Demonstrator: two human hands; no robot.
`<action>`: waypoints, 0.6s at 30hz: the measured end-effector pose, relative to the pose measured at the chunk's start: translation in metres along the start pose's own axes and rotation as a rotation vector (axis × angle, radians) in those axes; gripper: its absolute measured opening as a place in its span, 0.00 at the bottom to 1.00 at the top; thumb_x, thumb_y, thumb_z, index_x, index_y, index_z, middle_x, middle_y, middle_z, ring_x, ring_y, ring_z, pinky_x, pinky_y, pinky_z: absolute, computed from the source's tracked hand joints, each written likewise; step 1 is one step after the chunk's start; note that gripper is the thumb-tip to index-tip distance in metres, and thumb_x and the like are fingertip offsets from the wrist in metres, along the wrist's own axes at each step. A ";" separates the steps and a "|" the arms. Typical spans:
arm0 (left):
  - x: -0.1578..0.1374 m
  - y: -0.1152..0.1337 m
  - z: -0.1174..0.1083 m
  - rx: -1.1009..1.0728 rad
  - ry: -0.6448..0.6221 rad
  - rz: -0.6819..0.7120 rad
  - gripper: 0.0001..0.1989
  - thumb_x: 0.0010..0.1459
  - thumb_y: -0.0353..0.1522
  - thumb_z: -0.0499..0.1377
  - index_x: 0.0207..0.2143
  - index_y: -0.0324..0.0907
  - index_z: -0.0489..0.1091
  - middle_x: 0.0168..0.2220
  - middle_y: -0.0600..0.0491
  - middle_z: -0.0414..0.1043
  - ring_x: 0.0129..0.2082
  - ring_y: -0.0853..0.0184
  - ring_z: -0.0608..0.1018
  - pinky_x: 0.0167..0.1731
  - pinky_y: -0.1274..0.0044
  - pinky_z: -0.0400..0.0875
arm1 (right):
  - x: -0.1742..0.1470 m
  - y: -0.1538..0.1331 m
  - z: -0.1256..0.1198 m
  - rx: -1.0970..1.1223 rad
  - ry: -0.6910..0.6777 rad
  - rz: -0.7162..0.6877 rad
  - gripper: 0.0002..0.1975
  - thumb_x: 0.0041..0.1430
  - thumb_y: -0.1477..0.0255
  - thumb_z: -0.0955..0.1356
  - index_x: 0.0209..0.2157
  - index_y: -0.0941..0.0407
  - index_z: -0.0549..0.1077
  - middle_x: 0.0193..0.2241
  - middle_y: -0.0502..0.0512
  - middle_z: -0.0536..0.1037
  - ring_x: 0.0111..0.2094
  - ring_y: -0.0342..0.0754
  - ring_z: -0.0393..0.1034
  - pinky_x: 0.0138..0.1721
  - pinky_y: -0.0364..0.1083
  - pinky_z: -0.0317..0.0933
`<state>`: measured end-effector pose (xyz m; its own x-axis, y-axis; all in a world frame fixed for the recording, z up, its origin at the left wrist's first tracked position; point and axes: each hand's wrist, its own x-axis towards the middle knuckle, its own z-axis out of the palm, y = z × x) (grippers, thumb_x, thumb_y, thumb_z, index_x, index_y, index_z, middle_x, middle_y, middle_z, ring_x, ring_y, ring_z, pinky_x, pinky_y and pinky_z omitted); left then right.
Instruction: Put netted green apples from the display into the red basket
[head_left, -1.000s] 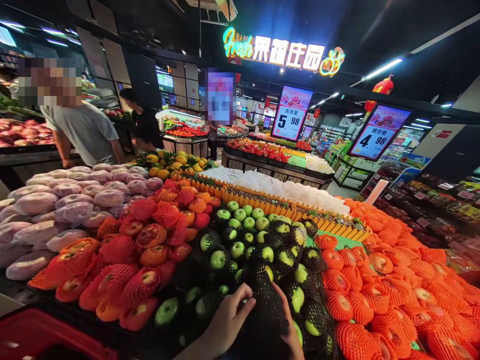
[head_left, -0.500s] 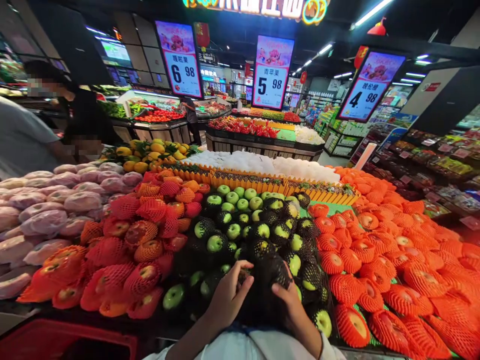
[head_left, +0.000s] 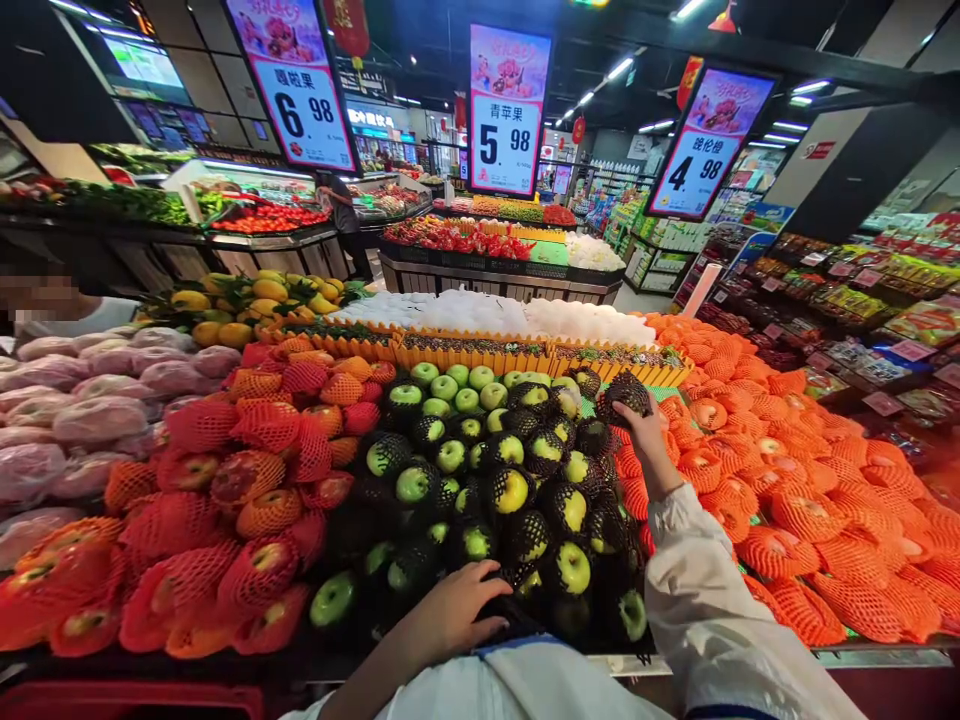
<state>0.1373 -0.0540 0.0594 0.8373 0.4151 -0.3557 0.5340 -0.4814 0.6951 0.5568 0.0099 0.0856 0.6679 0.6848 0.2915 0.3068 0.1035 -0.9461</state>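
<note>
At the bottom left corner, a red basket (head_left: 127,702) is cut off by the picture's edge. The left hand (head_left: 466,605) lies at the front of the green apples (head_left: 574,567), its fingers curled; whether they grip anything in the dark netting below, I cannot tell. Farther in, the right hand (head_left: 648,432) has its fingers closed around a black-netted fruit (head_left: 619,396) (the net hides nearly all of it), at the apples' far right corner, beside orange-netted fruit (head_left: 810,510). Red-netted apples (head_left: 180,530) lie leftward. Yellow picket edging (head_left: 472,357) fronts white-wrapped fruit (head_left: 480,312). A person (head_left: 82,317) at the left is largely hidden by fruit. Beyond stands another counter (head_left: 487,280). Price screens (head_left: 504,110) hang above, the left one cropped on top; packets (head_left: 862,320) on the right-hand shelves are too small to read.
</note>
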 end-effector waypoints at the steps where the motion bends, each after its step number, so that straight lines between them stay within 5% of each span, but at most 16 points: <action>1: 0.000 -0.001 0.000 -0.007 0.005 0.007 0.24 0.61 0.38 0.61 0.59 0.47 0.72 0.67 0.41 0.62 0.66 0.48 0.66 0.64 0.57 0.61 | 0.015 0.005 0.001 -0.058 0.010 -0.002 0.39 0.42 0.54 0.75 0.54 0.55 0.65 0.51 0.62 0.77 0.49 0.57 0.74 0.51 0.56 0.70; 6: -0.002 -0.009 0.000 -0.022 0.010 0.039 0.25 0.63 0.41 0.59 0.61 0.46 0.71 0.66 0.41 0.63 0.65 0.49 0.67 0.64 0.59 0.62 | 0.070 0.035 0.003 -0.385 -0.070 0.045 0.39 0.39 0.62 0.77 0.53 0.59 0.65 0.44 0.65 0.78 0.42 0.58 0.74 0.45 0.55 0.69; 10: 0.002 -0.012 -0.001 -0.030 0.059 0.091 0.22 0.64 0.43 0.59 0.57 0.46 0.74 0.63 0.43 0.68 0.61 0.48 0.72 0.62 0.60 0.66 | 0.093 0.057 0.012 -0.621 -0.217 0.047 0.37 0.37 0.72 0.79 0.51 0.60 0.68 0.47 0.65 0.76 0.47 0.60 0.72 0.51 0.55 0.65; 14: 0.006 -0.011 -0.005 -0.040 0.120 0.148 0.20 0.65 0.43 0.57 0.54 0.47 0.75 0.61 0.45 0.71 0.58 0.52 0.75 0.59 0.65 0.68 | 0.103 0.077 0.022 -0.786 -0.348 0.057 0.28 0.51 0.70 0.77 0.52 0.59 0.70 0.55 0.63 0.71 0.49 0.56 0.70 0.54 0.57 0.63; 18: 0.008 -0.008 -0.011 -0.037 0.150 0.156 0.17 0.66 0.42 0.57 0.52 0.46 0.77 0.58 0.46 0.74 0.55 0.53 0.77 0.57 0.68 0.69 | 0.107 0.092 0.028 -0.875 -0.469 0.056 0.19 0.60 0.67 0.74 0.51 0.58 0.72 0.51 0.59 0.73 0.48 0.54 0.70 0.53 0.58 0.64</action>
<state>0.1381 -0.0384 0.0579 0.8809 0.4499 -0.1470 0.3925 -0.5209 0.7580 0.6379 0.1129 0.0256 0.4191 0.9078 -0.0146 0.8013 -0.3774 -0.4643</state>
